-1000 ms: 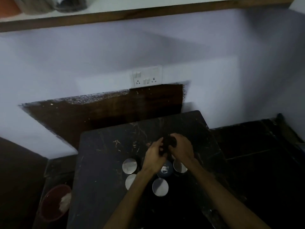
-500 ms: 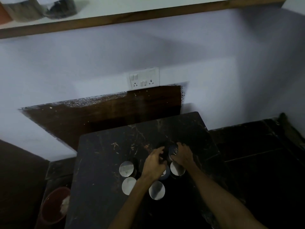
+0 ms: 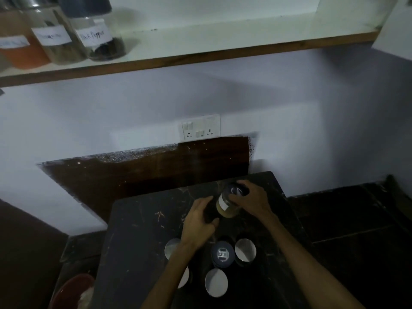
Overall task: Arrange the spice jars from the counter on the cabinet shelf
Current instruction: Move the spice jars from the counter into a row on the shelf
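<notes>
Up close, a glass spice jar (image 3: 228, 202) with a dark lid, a white label on its side and pale yellowish contents low in the glass. Held tilted above the dark marbled counter (image 3: 138, 237), lid leaning toward the wall, clear of the surface. Gripped by the right hand (image 3: 252, 200), fingers curled over the lid and upper body. Just beside it on the left, the left hand (image 3: 199, 221), fingers loosely spread and apart from the glass, grasping nothing.

Below the hands, still on the counter: a dark-lidded jar (image 3: 222, 254) amid four silver-lidded jars, one at the right (image 3: 245, 249), one at the front (image 3: 216, 282), two more partly covered by the left forearm. Contents of these too dark to tell.

Up on the white cabinet shelf (image 3: 223, 39), at the far left, three labelled jars: one reading "Black Pepper" (image 3: 100, 36), a middle one (image 3: 55, 39) with blurred writing, and an orange-filled one (image 3: 20, 47) cut off by the frame edge. At bottom left, a reddish bowl (image 3: 71, 291), only partly visible.
</notes>
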